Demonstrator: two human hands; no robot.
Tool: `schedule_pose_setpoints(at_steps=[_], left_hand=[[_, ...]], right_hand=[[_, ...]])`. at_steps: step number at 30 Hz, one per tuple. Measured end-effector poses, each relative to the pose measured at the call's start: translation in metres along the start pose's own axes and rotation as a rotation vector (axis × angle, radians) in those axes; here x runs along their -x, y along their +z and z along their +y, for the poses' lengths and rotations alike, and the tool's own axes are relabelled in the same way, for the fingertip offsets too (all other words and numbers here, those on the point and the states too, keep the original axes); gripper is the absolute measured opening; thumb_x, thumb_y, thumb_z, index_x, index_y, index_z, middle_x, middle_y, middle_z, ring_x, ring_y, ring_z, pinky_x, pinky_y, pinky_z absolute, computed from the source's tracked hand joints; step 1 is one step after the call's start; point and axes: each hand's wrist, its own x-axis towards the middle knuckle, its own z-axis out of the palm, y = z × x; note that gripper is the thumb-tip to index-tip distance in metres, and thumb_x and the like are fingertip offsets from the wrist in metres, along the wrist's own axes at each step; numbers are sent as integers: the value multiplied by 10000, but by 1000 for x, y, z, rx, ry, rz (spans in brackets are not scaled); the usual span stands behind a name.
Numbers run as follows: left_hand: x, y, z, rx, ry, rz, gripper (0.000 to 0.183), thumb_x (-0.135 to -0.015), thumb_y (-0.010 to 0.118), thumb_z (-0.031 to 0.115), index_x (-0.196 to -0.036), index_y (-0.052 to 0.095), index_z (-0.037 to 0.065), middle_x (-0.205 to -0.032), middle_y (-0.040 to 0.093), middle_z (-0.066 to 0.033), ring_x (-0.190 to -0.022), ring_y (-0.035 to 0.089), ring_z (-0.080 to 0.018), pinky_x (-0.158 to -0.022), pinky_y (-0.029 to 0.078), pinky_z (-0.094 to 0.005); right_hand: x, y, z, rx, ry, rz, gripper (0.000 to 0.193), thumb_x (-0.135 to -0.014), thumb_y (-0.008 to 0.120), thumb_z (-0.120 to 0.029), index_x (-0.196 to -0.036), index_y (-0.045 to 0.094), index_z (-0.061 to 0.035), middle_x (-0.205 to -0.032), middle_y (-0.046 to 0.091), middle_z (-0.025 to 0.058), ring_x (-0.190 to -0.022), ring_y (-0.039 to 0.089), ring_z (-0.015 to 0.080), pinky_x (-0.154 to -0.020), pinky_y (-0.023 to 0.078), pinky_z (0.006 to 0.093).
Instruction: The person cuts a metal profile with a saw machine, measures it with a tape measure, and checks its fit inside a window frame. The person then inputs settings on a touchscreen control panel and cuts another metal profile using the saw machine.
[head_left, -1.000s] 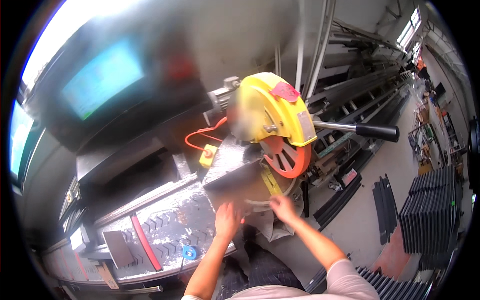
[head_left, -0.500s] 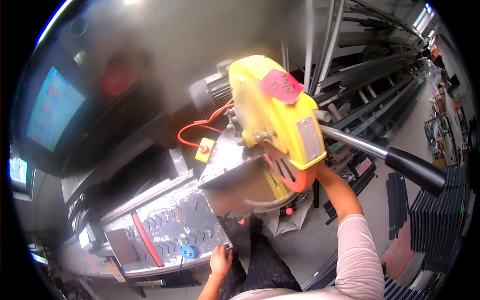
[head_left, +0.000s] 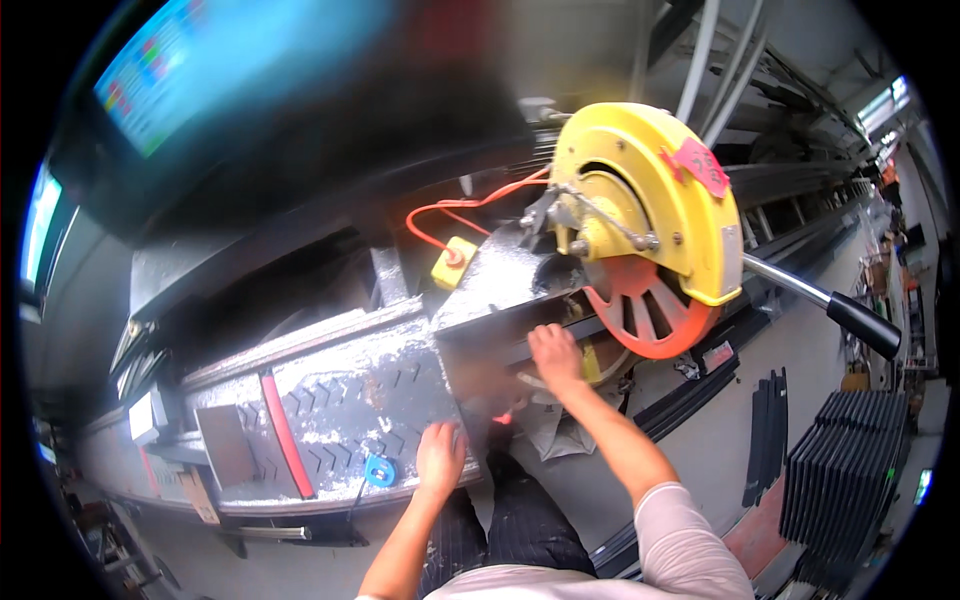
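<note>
A yellow cut-off saw [head_left: 640, 190] with an orange slotted blade guard [head_left: 655, 315] and a black-gripped lever [head_left: 862, 325] stands right of centre. Below and left of the guard, my right hand [head_left: 557, 356] is closed over a dark bar [head_left: 590, 327] on the saw's base. The far side of that grip is hidden. My left hand [head_left: 440, 460] lies on the right front corner of the metal bench [head_left: 345, 415], fingers extended and nothing visible in them. Next to it is a blue tape measure [head_left: 379, 470].
A red strip [head_left: 287, 435] and a brown board [head_left: 225, 445] cross the bench. Behind it, an orange cable [head_left: 440, 207] runs to a yellow switch box [head_left: 455, 263]. Stacked black frames [head_left: 840, 470] and dark bars [head_left: 765, 440] are on the right. A screen [head_left: 150, 75] is upper left.
My right hand has come from behind the saw guard, moving left onto the dark bar. The left hand stays at the bench corner. The view has shifted, with the saw now farther right.
</note>
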Motion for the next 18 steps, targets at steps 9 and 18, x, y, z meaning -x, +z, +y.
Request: schedule_pose_setpoints(at_steps=[9,18], left_hand=[[-67,17,-55,-437,151,55,661,-767,668,219,-1358,469,-3,-1383,489,-175,-1361,397,-306,-1146,274,-468],[-67,-74,-177,-513,44,25,311,-707,690,139,-978,571,44,-934,585,-114,-939,583,-296,-843,489,-396]], right_hand=[[27,-31,-135,-630,266,37,359,-775,718,-128,-1123,663,-59,-1089,628,127,-1000,612,311,-884,503,388],[42,31,-41,-1586,1151,-66,262,-959,616,-270,-1037,527,-37,-814,647,105,-641,626,156,-505,520,282]])
